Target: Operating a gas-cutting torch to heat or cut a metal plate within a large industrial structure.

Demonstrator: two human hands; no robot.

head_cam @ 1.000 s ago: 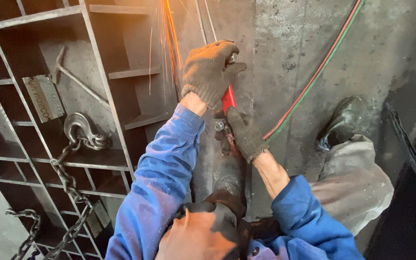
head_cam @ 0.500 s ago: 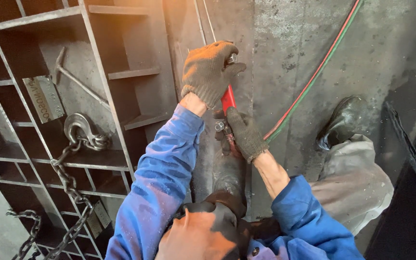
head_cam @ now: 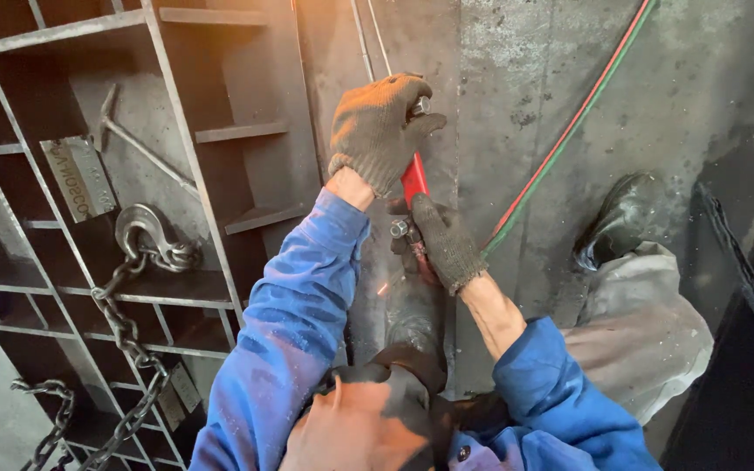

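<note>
My left hand [head_cam: 379, 129], in a brown knit glove, is closed over the front end of a red hand tool [head_cam: 414, 180] held against a dark steel plate [head_cam: 333, 70]. Just below it, my right hand [head_cam: 443, 241], also gloved, grips the rear of the same tool. A few orange sparks [head_cam: 384, 286] glow beside the right glove. The tool's working end is hidden under the left glove. Both my sleeves are blue.
A dark steel frame [head_cam: 189, 139] with ribs and bars fills the left. A hook on a chain [head_cam: 140, 234], a hammer [head_cam: 133, 144] and a metal tag [head_cam: 78, 179] lie in it. Red and green hoses [head_cam: 569, 131] cross the grey floor. My boot [head_cam: 620, 218] is at right.
The stream of sparks above the left glove has died away. Only small sparks show near the right glove now. Both hands stay almost where they were.
</note>
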